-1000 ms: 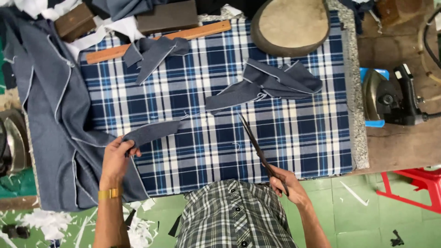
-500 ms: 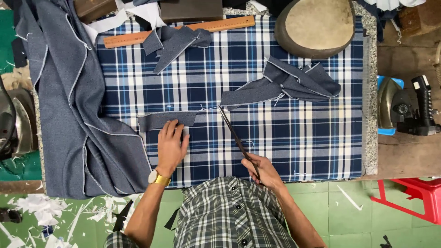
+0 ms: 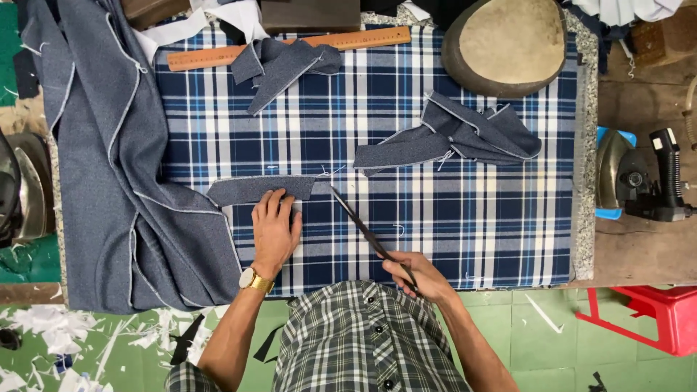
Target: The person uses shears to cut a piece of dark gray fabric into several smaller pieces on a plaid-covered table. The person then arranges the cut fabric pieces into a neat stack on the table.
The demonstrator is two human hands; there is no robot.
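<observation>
My left hand (image 3: 275, 231) lies flat on the blue plaid table cover (image 3: 465, 218), its fingertips on the lower edge of a narrow grey fabric strip (image 3: 260, 189). A gold watch is on that wrist. My right hand (image 3: 420, 276) grips the handles of long dark scissors (image 3: 364, 228), whose shut blades point up and left toward the strip's right end, a short gap away. The hand hides the handles.
A large grey garment (image 3: 120, 181) drapes over the table's left side. Two folded grey pieces (image 3: 454, 138) (image 3: 279, 65), a wooden ruler (image 3: 290, 47) and a rounded pressing block (image 3: 508, 43) lie farther back. An iron (image 3: 639, 181) stands right, a red stool (image 3: 646, 316) below it.
My left hand has carried the grey strip from the table's near-left edge onto the plaid cover and laid it flat. The scissors have shifted little; the camera has moved closer.
</observation>
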